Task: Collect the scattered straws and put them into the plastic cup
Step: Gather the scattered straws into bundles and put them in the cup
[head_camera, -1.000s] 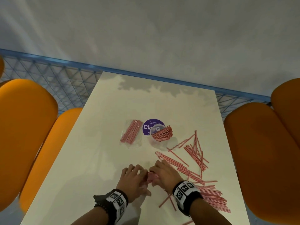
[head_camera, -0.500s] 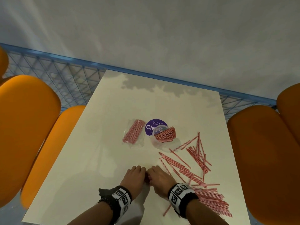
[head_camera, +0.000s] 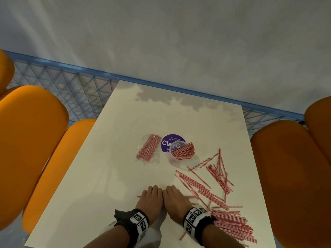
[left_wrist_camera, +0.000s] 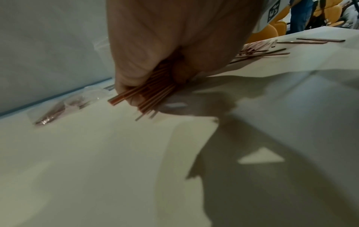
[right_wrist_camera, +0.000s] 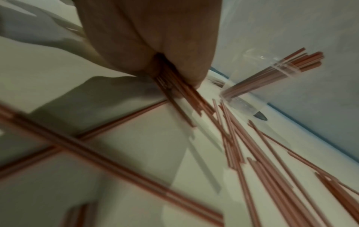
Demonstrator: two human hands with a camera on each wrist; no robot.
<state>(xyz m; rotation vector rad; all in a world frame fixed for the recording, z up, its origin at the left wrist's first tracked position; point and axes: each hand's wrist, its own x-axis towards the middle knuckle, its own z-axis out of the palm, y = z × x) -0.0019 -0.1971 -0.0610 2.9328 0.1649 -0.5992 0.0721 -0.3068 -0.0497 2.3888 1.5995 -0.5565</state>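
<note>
We take the plastic cup (head_camera: 179,156) as our landmark: it stands on the cream worktop (head_camera: 107,176) with a sheaf of red-and-white straws (head_camera: 184,151) leaning in it. The scattered straws (head_camera: 217,171) lie loose on the near right of the cup, thickening into a pile (head_camera: 232,228) nearer us. Straight in front of the cup, nearer us, our left hand (head_camera: 151,200) and right hand (head_camera: 176,201) sit side by side, touching, knuckles up. Both wrist views show the fingers (left_wrist_camera: 134,73) curled around one small bundle of straws (left_wrist_camera: 147,95), its ends jutting out on each side. Left of the cup lies a clear bag of straws (head_camera: 148,148); just behind the cup, a purple round sticker (head_camera: 170,142).
</note>
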